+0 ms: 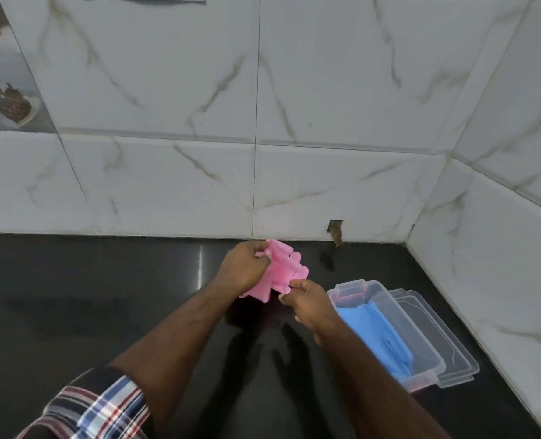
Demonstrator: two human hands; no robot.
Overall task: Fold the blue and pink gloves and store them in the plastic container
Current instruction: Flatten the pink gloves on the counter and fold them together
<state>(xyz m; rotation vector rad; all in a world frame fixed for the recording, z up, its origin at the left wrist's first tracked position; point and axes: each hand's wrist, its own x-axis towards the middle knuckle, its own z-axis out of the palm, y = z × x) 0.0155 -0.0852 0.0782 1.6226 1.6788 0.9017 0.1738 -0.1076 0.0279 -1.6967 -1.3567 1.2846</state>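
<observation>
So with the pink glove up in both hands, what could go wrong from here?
The pink glove is only pinched by the left hand and right hand, so the fold may spring open. The container already holds the blue glove, leaving little room. The lid lies underneath, so a push could slide the container.

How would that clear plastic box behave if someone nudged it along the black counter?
The plastic container would probably slide easily, since the black counter looks glossy. It seems light: thin clear walls and only a soft blue glove visible inside. Its low, broad shape suggests it would skid rather than tip.
</observation>
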